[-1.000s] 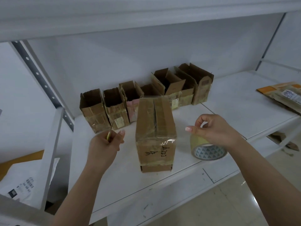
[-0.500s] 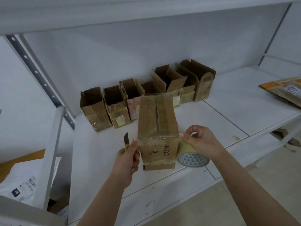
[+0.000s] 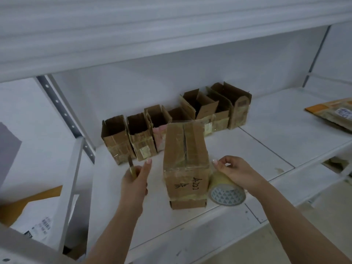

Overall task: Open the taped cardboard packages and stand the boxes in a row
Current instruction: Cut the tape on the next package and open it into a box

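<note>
We see a taped cardboard package standing upright near the front edge of a white shelf, handwriting on its near face. Our left hand, at its 9 o'clock and apart from it, grips a small knife, the blade partly hidden by the fingers. Our right hand, at 3 o'clock, holds a tape roll that touches the package. At 12 o'clock a row of opened boxes lines the back wall, partly hidden. A parcel at 2 o'clock is cut off
</note>
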The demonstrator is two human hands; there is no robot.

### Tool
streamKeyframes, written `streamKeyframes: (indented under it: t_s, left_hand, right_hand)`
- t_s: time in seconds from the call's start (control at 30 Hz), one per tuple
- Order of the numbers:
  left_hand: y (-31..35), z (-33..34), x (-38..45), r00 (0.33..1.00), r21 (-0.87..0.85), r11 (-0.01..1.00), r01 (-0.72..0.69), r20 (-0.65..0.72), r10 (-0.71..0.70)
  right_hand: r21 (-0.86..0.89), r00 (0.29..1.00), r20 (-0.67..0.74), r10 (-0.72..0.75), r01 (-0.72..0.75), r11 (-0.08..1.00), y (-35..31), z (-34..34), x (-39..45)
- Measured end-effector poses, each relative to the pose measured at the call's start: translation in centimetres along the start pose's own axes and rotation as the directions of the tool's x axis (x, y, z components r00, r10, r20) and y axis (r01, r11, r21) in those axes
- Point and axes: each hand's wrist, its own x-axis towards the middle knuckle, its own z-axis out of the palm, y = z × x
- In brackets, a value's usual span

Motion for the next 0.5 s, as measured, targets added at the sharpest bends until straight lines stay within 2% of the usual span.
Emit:
streamKeyframes:
  t_s: [0.07, 0.13, 0.23, 0.27, 0.33, 0.4, 0.5]
  left_hand:
    - [3.4, 0.8, 0.3, 0.971, 0.081, 0.968, -0.236, 0.053, 0.233]
    - [6.7, 2.5, 0.3, 0.891, 0.179, 0.887, -0.425, 0.255, 0.376]
    - [9.6, 6.3, -0.3, 0.735, 0.257, 0.776, -0.576, 0.579, 0.353]
    - [9.8, 7.6, -0.5, 0.691, 0.265, 0.756, -0.598, 0.648, 0.32]
    - [9.1, 9.5, -0.4, 0.649, 0.272, 0.769, -0.578, 0.725, 0.232]
    - [7.7, 10.3, 0.2, 0.66, 0.283, 0.82, -0.498, 0.737, 0.146]
    - [6.3, 10.1, 1.1, 0.709, 0.274, 0.863, -0.424, 0.693, 0.129]
  right_hand:
    - [0.068, 0.999, 0.026, 0.018, -0.02, 0.998, 0.0, -0.3, -0.2]
    - [0.172, 0.998, 0.059, 0.005, -0.015, 0.985, 0.1, -0.7, -0.6]
    - [0.266, 0.994, 0.113, 0.004, -0.034, 0.963, 0.5, -1.4, -0.8]
    - [0.27, 0.991, 0.133, 0.008, -0.044, 0.962, 0.5, -1.6, -1.0]
    - [0.252, 0.987, 0.158, 0.003, -0.043, 0.967, 0.7, -2.0, -1.0]
    - [0.234, 0.982, 0.191, -0.015, -0.031, 0.972, 1.1, -2.4, -1.2]
    - [0.244, 0.97, 0.242, -0.039, -0.022, 0.97, 2.1, -2.8, -1.7]
